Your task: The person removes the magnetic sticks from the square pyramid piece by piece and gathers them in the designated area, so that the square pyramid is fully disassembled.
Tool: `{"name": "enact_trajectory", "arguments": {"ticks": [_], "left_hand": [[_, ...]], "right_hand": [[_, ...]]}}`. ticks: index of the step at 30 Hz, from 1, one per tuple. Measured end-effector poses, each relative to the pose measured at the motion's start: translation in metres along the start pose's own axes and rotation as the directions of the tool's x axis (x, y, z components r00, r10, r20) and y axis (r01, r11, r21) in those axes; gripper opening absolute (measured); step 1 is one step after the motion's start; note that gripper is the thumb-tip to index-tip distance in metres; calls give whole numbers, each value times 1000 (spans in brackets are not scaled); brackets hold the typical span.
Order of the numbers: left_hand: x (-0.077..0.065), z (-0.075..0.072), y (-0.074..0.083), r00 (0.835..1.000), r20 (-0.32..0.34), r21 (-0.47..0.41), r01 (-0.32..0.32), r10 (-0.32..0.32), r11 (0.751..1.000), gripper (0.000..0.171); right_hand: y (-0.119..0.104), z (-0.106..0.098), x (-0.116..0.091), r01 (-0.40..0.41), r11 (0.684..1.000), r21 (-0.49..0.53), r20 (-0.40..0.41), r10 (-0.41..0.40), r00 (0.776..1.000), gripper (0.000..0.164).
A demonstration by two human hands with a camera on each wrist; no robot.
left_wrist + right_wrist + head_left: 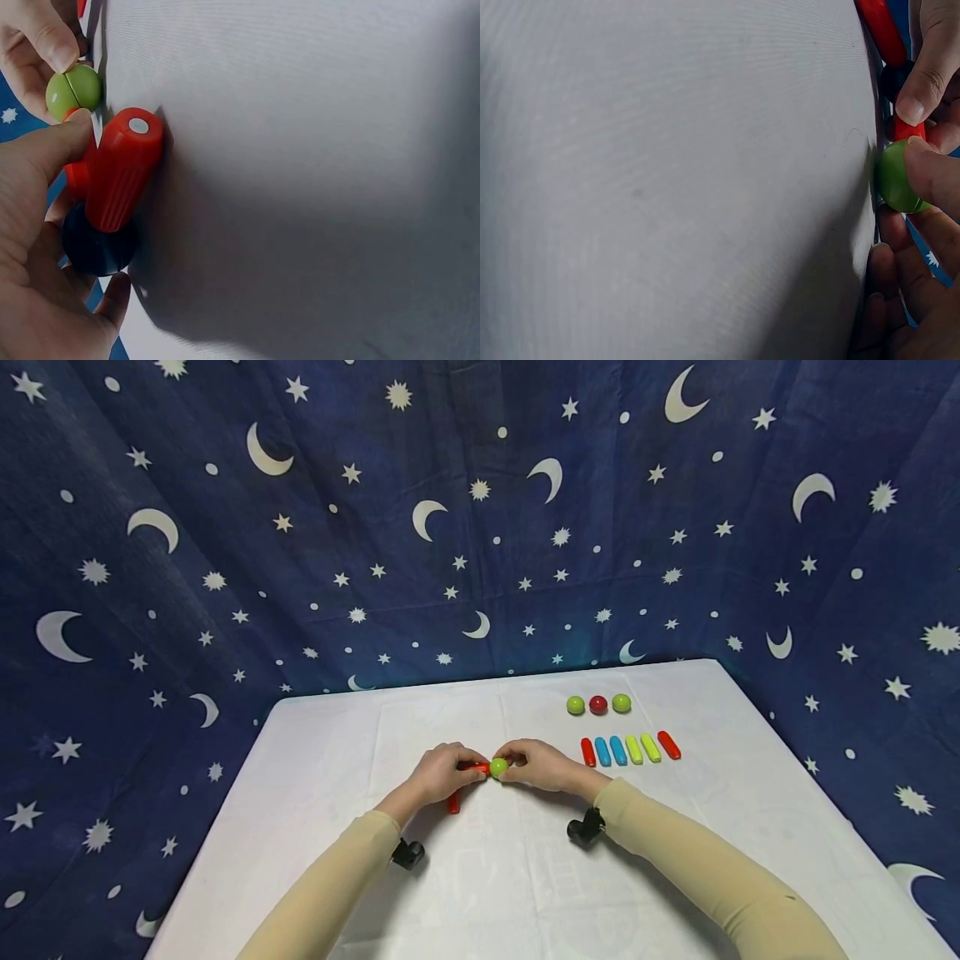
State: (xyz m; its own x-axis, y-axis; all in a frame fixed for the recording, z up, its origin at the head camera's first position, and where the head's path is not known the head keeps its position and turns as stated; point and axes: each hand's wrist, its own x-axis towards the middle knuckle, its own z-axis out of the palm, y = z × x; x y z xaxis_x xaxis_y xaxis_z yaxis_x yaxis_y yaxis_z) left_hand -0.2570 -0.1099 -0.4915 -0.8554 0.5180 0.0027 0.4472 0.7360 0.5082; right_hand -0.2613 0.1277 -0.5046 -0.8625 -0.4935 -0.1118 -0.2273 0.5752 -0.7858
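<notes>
Over the middle of the table my left hand (442,772) pinches a red stick (477,767) between thumb and fingers. A green ball (499,767) is at that stick's right end, and my right hand (543,765) pinches it between thumb and fingertips. In the left wrist view, a dark blue ball (99,249) sits by the left fingers. A second red stick (124,169) extends from this ball at an angle to the held one. The left hand's fingers partly cover the held stick and the blue ball. Whether the stick is seated in the green ball cannot be told.
Toward the back right stand two green balls (575,705) (621,702) with a red ball (597,705) between them. Nearer lies a row of red, blue and yellow sticks (618,750). A white cloth (337,735) covers the table; a starry curtain (480,527) hangs behind.
</notes>
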Motion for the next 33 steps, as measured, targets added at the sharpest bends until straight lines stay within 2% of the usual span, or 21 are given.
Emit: {"name": "enact_trajectory", "arguments": {"ticks": [5,11,18,21,26,30,33], "left_hand": [[-1,-2,1,1000,4,37,-14,14,999,19],[2,-1,0,1000,0,62,0,0,998,20],[0,3,-1,999,24,52,26,-27,998,25],[-1,3,-1,999,27,37,28,-29,999,28],[-2,0,-5,998,27,14,48,-49,999,29],[-5,-2,-8,996,17,-20,91,-91,996,25],[-7,-4,-10,994,7,-48,111,-111,993,23]], "right_hand": [[-1,-4,-2,22,999,31,-6,-21,1000,27],[-1,-6,-2,11,998,68,-17,-10,1000,28],[-2,-13,-9,-7,992,124,-38,11,999,34],[-4,-31,-16,11,993,120,-87,0,996,37],[3,-79,-33,7,994,105,-172,11,985,41],[19,-119,-50,-58,991,117,-234,84,969,47],[34,-145,-61,-129,983,130,-286,162,944,53]]}}
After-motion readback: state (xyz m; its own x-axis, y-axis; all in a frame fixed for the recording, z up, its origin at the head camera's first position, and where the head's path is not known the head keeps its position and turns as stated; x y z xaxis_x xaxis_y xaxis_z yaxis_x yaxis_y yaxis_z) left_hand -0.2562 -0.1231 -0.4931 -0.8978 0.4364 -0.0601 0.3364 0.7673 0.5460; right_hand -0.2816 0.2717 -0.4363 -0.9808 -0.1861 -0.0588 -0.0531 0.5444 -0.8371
